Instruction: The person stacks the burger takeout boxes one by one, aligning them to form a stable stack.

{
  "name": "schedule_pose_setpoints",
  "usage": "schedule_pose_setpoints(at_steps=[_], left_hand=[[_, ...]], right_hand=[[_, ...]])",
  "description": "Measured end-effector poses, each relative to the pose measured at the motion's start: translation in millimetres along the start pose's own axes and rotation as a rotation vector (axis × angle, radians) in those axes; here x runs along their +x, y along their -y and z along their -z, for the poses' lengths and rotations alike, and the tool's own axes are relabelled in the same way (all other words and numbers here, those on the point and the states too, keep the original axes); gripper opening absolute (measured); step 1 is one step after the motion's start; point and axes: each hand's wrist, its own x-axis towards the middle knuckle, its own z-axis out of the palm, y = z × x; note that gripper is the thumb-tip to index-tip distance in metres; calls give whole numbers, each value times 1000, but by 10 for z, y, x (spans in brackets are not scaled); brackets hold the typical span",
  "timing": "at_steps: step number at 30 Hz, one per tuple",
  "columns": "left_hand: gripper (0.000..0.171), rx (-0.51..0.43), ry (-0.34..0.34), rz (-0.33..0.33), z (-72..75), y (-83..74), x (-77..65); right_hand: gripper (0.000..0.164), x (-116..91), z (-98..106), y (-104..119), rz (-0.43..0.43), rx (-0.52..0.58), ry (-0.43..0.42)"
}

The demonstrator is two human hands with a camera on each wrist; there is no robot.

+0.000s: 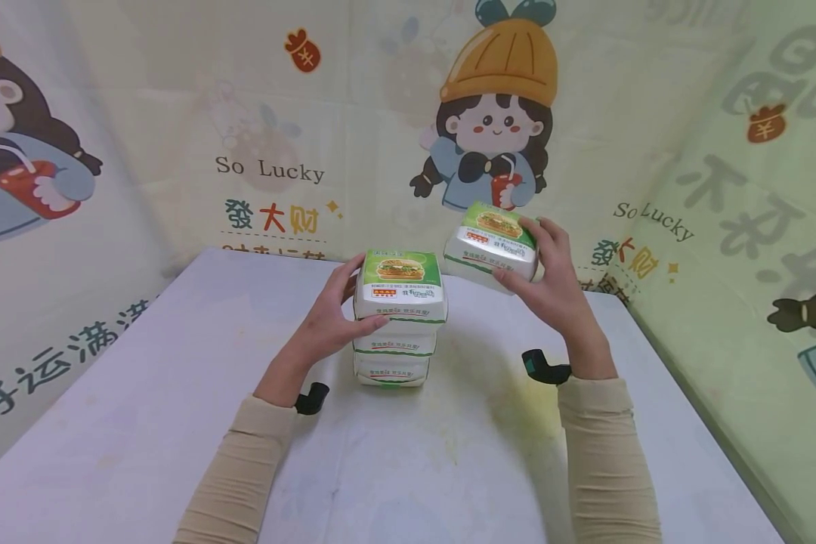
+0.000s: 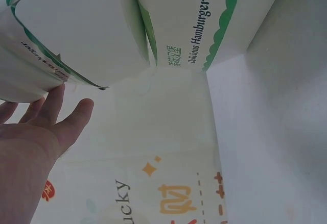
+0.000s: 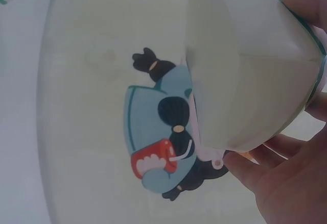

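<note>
White-and-green hamburger boxes, printed with a burger picture, stand in a stack mid-table. My left hand point(image 1: 323, 321) grips the top box point(image 1: 408, 291) from its left side, thumb along the front and fingers toward the back. Below it are a middle box point(image 1: 396, 344) and a bottom box point(image 1: 391, 372). In the left wrist view, the gripped box point(image 2: 76, 35) sits at an angle to a box lettered "Delicious Hamburger" point(image 2: 194, 35). To the right of the stack, my right hand point(image 1: 551, 283) holds another hamburger box point(image 1: 493, 238) in the air, slightly tilted, its plain underside point(image 3: 245, 81) facing the right wrist camera.
A white table point(image 1: 279, 483) lies under the stack. Behind and beside it hangs a cream cloth backdrop point(image 1: 374, 136) with cartoon girls and lettering. Black wrist mounts point(image 1: 545, 368) stick out from both wrists.
</note>
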Motion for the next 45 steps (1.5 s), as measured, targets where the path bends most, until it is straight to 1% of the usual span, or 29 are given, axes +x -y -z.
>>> schedule_pose_setpoints(at_steps=[13, 19, 36, 45], left_hand=[[97, 11, -10, 0, -12, -8, -3], [97, 21, -15, 2, -12, -10, 2], [96, 4, -3, -8, -14, -2, -1], [96, -8, -2, -7, -3, 7, 1]], right_hand=[[78, 70, -35, 157, 52, 37, 8], [79, 94, -74, 223, 96, 44, 25], [75, 132, -225, 419, 185, 70, 87], [78, 129, -305, 530, 210, 88, 136]])
